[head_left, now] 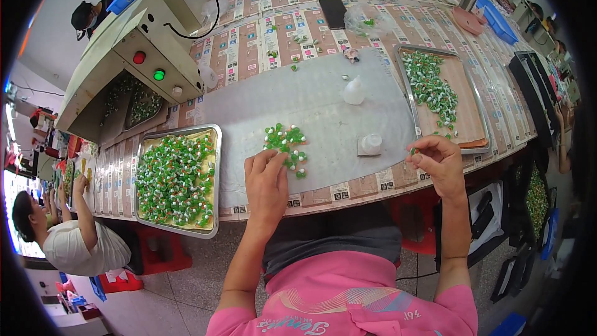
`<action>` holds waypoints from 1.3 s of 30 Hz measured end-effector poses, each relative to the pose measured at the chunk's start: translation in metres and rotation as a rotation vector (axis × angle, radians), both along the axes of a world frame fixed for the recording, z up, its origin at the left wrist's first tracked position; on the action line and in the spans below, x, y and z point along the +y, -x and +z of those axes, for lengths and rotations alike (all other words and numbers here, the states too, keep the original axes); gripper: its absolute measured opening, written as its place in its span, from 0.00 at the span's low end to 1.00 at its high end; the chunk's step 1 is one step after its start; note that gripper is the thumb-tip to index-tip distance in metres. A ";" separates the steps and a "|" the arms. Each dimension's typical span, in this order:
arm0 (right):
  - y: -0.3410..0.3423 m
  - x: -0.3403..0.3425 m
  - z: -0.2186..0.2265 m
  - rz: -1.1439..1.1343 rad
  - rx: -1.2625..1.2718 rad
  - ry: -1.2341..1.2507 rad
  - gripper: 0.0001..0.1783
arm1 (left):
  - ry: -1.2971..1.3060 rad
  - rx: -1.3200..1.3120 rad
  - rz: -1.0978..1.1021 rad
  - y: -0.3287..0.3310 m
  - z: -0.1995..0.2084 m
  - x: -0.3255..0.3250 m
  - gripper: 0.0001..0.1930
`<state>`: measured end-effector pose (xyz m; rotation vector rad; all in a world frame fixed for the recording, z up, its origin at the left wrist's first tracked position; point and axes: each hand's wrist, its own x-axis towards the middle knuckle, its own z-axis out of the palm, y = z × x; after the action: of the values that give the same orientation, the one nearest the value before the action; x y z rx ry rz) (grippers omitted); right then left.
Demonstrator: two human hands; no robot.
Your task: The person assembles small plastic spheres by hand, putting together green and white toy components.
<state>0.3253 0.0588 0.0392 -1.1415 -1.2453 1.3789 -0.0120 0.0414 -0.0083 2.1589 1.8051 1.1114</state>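
Observation:
A loose pile of small green-and-white pieces [287,139] with some orange lies on a translucent sheet [249,118] in front of me. At the pile's near edge is my left hand [266,180], fingers bent and thumb close to the forefinger; whatever lies between the tips is too small to make out. By the near left corner of the right tray [485,127], my right hand [438,165] pinches a small green piece [413,150] between thumb and forefinger. That lined tray holds a band of similar pieces [429,84].
A metal tray [216,180] heaped with such pieces stands at left, below a beige machine [134,56] with red and green buttons. A white squeeze bottle [354,91] and a small white container [371,144] stand on the sheet. Another person [81,242] sits at far left.

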 end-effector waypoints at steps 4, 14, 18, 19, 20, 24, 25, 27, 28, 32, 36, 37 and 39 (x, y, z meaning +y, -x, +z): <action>-0.001 0.005 0.003 -0.039 -0.053 -0.101 0.11 | 0.010 0.012 -0.050 -0.005 -0.014 0.009 0.11; 0.027 0.028 0.002 0.012 -0.438 -0.267 0.09 | 0.093 -0.491 -0.152 -0.007 -0.003 -0.011 0.11; 0.040 0.035 0.001 0.084 -0.639 -0.492 0.11 | 0.336 -0.970 -0.265 -0.016 0.001 -0.024 0.10; 0.042 0.037 -0.002 0.078 -0.714 -0.571 0.11 | 0.334 -0.973 -0.263 -0.017 0.000 -0.027 0.10; 0.045 0.038 -0.003 0.082 -0.716 -0.573 0.11 | 0.405 -1.033 -0.256 -0.018 -0.002 -0.029 0.09; 0.051 0.040 -0.004 0.050 -0.836 -0.633 0.09 | 0.567 -1.270 -0.228 -0.027 0.004 -0.038 0.10; 0.052 0.040 -0.004 0.057 -0.876 -0.690 0.09 | 0.565 -1.273 -0.227 -0.029 0.003 -0.039 0.10; 0.054 0.041 -0.005 0.072 -0.889 -0.699 0.09 | 0.588 -1.308 -0.237 -0.031 0.000 -0.042 0.10; 0.056 0.042 -0.006 0.082 -0.903 -0.706 0.09 | 0.586 -1.309 -0.233 -0.032 -0.001 -0.043 0.10; 0.059 0.041 -0.005 0.082 -0.905 -0.712 0.09 | 0.645 -1.394 -0.283 -0.039 -0.003 -0.045 0.10; 0.057 0.032 -0.002 0.068 -0.824 -0.693 0.08 | 0.700 -1.510 -0.270 -0.048 0.004 -0.044 0.12; 0.056 0.029 0.001 0.062 -0.796 -0.678 0.09 | 0.702 -1.508 -0.265 -0.050 0.002 -0.042 0.12; 0.060 0.019 0.007 0.063 -0.728 -0.605 0.09 | 0.747 -1.556 -0.303 -0.051 -0.002 -0.040 0.12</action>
<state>0.2655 0.0780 0.0457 -1.1894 -2.0447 0.5246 0.0395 0.0015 -0.0098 0.5865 0.8094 1.1426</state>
